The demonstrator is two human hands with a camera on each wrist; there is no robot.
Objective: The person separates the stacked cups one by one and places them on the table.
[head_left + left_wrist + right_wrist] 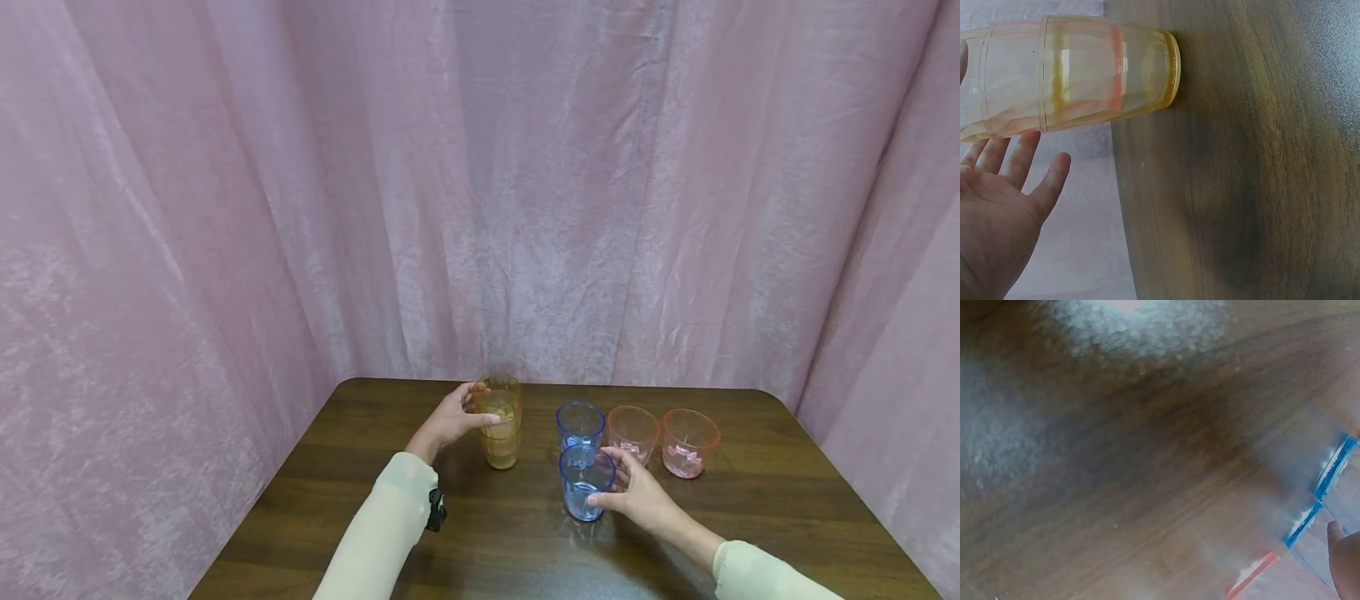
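Observation:
At the middle of the table, my left hand (453, 421) holds an upright stack of clear yellow cups (503, 442), thumb in front and fingers round the far side. Orange-red bands show through the stack of cups (1085, 69) in the left wrist view. My right hand (637, 493) grips a clear blue cup (581, 492) by its side; whether its base touches the table cannot be told. Right behind it stands a second blue cup (581, 419), partly hidden. Only part of the right hand (1346, 562) shows in the right wrist view, beside blue cup bases.
Two clear pink cups (686, 454) stand upright to the right of the blue ones, the nearer-left one partly behind my right hand. The brown wooden table (495, 542) ends at a pink curtain (540, 208), which also hangs along both sides.

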